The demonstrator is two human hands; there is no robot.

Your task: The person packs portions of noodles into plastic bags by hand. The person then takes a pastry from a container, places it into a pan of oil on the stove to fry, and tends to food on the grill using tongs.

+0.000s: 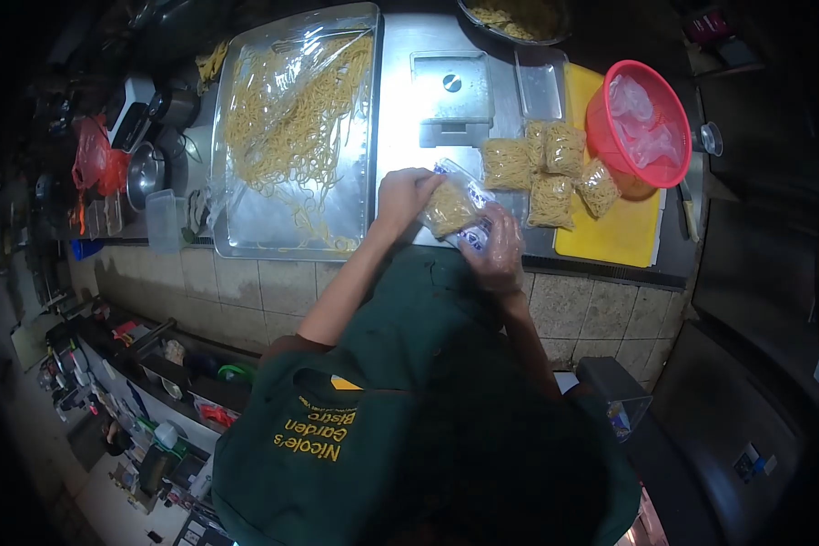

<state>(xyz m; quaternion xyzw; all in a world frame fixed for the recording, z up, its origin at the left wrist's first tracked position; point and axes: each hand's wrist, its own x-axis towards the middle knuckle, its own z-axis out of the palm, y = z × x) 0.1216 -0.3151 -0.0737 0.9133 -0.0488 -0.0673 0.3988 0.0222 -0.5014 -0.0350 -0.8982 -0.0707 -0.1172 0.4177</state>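
Observation:
A clear plastic bag of noodles [451, 209] is held between my two hands at the counter's near edge. My left hand [406, 202] pinches its left side, thumb on top. My right hand [495, 244], in what looks like a thin clear glove, has its fingers closed at the bag's right edge. Beneath the bag lies a white plastic packet with blue print [475, 242], partly covered. Just right of my hands sit several filled noodle bags [550, 200], some on the yellow cutting board [610, 238]. Left of my hands, loose noodles [291, 118] lie in a metal tray [278, 238] under partial plastic film.
A scale [452, 91] stands behind my hands, beside a clear container [542, 84]. A red basket [610, 136] with plastic bags is at the right, near a knife [690, 215]. A bowl [519, 38] stands at the back; a metal bowl [146, 175] is far left.

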